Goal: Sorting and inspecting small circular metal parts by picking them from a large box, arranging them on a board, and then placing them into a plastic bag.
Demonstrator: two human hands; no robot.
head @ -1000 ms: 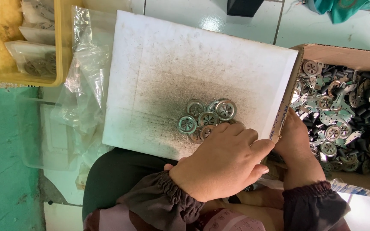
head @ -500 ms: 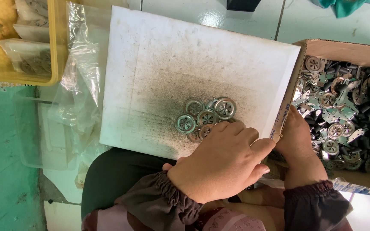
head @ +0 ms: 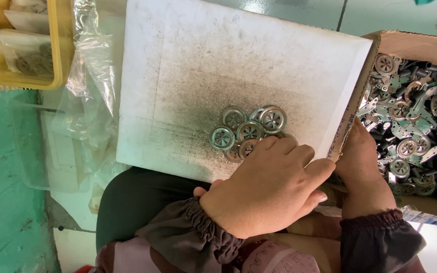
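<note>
resting on the near edge of the white board (head: 188, 65), the left hand (head: 266, 189) lay palm down with its fingers loosely spread and its fingertips (head: 279, 145) touching the nearest of the small round metal discs (head: 249, 129); it gripped nothing that could be seen. the discs sat in a tight overlapping cluster on the grimy middle of the board, just ahead of that hand. the right hand (head: 362, 167) reached past the board's right edge into the cardboard box (head: 405, 43) of mixed metal parts (head: 416, 116); its fingers were hidden behind the board, so whether it held anything could not be told. to handle the discs well, a light flat touch seemed best, sliding them singly off the heap rather than pinching several, since they overlapped and would probably cling or scatter. keeping the board level on the lap also looked wise.
</note>
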